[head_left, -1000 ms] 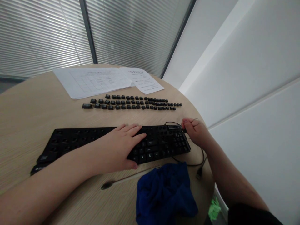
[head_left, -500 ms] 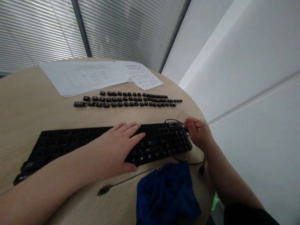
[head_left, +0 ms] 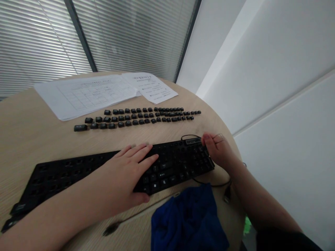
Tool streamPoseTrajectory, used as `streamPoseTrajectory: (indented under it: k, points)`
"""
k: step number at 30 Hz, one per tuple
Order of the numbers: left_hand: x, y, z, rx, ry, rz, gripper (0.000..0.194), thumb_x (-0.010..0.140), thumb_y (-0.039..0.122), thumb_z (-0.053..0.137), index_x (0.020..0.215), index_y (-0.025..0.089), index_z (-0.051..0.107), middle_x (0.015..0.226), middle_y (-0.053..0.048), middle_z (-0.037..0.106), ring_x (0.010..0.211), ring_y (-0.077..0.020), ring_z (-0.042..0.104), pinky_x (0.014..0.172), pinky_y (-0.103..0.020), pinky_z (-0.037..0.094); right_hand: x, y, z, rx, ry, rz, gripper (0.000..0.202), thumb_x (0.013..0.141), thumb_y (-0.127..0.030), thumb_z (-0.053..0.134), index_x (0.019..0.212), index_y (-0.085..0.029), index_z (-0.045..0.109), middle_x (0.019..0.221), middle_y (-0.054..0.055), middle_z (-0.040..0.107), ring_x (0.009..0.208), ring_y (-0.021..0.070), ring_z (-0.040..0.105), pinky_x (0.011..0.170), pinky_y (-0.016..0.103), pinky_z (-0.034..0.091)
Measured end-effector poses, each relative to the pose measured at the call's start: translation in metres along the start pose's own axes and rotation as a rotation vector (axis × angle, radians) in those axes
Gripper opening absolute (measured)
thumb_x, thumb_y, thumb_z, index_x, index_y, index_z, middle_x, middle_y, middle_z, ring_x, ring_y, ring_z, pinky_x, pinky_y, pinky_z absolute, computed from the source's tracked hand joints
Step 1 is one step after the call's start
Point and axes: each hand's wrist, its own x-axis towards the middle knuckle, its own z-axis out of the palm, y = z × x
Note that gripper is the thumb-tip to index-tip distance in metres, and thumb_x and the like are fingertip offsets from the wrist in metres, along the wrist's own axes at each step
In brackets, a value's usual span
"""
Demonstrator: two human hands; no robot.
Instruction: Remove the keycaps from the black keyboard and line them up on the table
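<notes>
A black keyboard [head_left: 169,172] lies on the table, with several key positions lacking caps at its left part. My left hand [head_left: 128,170] rests flat across its middle with the fingers spread. At the keyboard's upper right corner, my right hand [head_left: 218,150] is closed in a pinch; whatever is between its fingertips is hidden. Rows of loose black keycaps [head_left: 128,123] stand beyond the keyboard. The keyboard's cable [head_left: 190,135] loops near the right hand, and its USB plug [head_left: 227,195] hangs at the table's right edge.
Printed papers [head_left: 86,92] lie at the back of the round wooden table [head_left: 52,139]. Nearest me is a crumpled blue cloth [head_left: 185,219]. A thin brush [head_left: 112,228] with dark bristles lies left of it. A white wall [head_left: 285,104] stands close on the right.
The view has shifted and tilted slightly. My right hand has moved a little inward over the keyboard's corner, still pinched. The left hand stays on the keyboard.
</notes>
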Motion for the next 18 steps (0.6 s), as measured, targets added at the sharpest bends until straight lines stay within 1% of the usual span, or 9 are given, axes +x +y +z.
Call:
streamPoseTrajectory:
  k: [4, 9, 11, 14, 16, 18]
  points:
    - [-0.002, -0.002, 0.002, 0.003, 0.007, 0.001, 0.102, 0.068, 0.052, 0.086, 0.160, 0.026, 0.050, 0.174, -0.016, 0.031, 0.155, -0.0444, 0.040, 0.128, -0.061, 0.030, -0.003, -0.004, 0.002, -0.031, 0.004, -0.023, 0.041, 0.105, -0.042, 0.041, 0.070, -0.024, 0.049, 0.055, -0.002, 0.048, 0.052, 0.0159, 0.047, 0.056, 0.031, 0.031]
    - [-0.005, -0.005, 0.005, -0.001, 0.074, 0.023, 0.101, 0.069, 0.051, 0.086, 0.160, 0.028, 0.049, 0.174, -0.015, 0.031, 0.155, -0.0426, 0.040, 0.128, -0.060, 0.029, -0.007, -0.002, 0.003, 0.009, -0.002, -0.037, 0.041, 0.105, -0.043, 0.043, 0.070, -0.024, 0.049, 0.056, -0.002, 0.048, 0.053, 0.0153, 0.047, 0.056, 0.030, 0.032]
    - [-0.006, -0.006, 0.007, 0.002, 0.077, 0.029, 0.102, 0.069, 0.052, 0.085, 0.161, 0.029, 0.048, 0.174, -0.014, 0.031, 0.156, -0.0421, 0.039, 0.128, -0.059, 0.029, -0.007, 0.002, 0.002, 0.047, -0.039, -0.027, 0.038, 0.104, -0.046, 0.049, 0.073, -0.023, 0.053, 0.058, -0.003, 0.051, 0.054, 0.0149, 0.049, 0.055, 0.029, 0.034]
    - [-0.006, -0.007, 0.007, 0.007, 0.068, 0.024, 0.102, 0.069, 0.051, 0.085, 0.161, 0.030, 0.047, 0.174, -0.014, 0.031, 0.156, -0.0417, 0.040, 0.128, -0.059, 0.029, -0.006, 0.008, -0.004, 0.078, -0.110, -0.019, 0.031, 0.097, -0.047, 0.060, 0.079, -0.022, 0.060, 0.061, -0.003, 0.056, 0.054, 0.0143, 0.051, 0.053, 0.027, 0.036]
    - [-0.006, -0.006, 0.006, 0.009, 0.061, 0.018, 0.102, 0.070, 0.051, 0.086, 0.162, 0.030, 0.046, 0.174, -0.014, 0.031, 0.156, -0.0417, 0.040, 0.128, -0.059, 0.030, -0.004, 0.011, -0.011, 0.090, -0.155, -0.079, 0.028, 0.096, -0.046, 0.063, 0.083, -0.021, 0.064, 0.065, -0.002, 0.061, 0.057, 0.0145, 0.055, 0.055, 0.027, 0.038]
    - [-0.006, -0.006, 0.004, 0.006, 0.057, 0.015, 0.102, 0.070, 0.052, 0.086, 0.162, 0.030, 0.046, 0.174, -0.014, 0.031, 0.156, -0.0416, 0.040, 0.128, -0.059, 0.030, -0.004, 0.012, -0.016, 0.126, -0.219, -0.172, 0.026, 0.099, -0.044, 0.059, 0.089, -0.021, 0.066, 0.070, -0.001, 0.065, 0.061, 0.0149, 0.059, 0.058, 0.027, 0.042]
